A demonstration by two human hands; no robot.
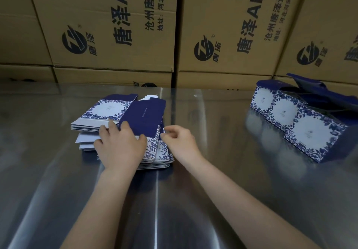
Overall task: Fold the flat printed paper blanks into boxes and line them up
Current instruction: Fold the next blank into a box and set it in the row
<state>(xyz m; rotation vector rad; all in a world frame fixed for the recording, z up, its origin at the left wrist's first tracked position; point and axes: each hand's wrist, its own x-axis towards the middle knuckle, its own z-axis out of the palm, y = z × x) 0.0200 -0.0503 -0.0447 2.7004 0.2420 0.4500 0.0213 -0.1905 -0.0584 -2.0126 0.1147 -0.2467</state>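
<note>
A stack of flat blanks (108, 111), white with blue leaf print and dark blue panels, lies on the steel table left of centre. My left hand (120, 146) rests flat on the near part of the stack, fingers spread over the top blank (144, 116). My right hand (180, 140) is at the blank's right edge, its fingertips pinching a printed flap there. At the right stand three folded boxes (298, 124) in a row, lids open, dark blue inside.
The shiny steel table (213, 190) runs across the whole view. Large brown cartons (116, 25) with black print form a wall directly behind it. The row of boxes reaches close to the right edge of the view.
</note>
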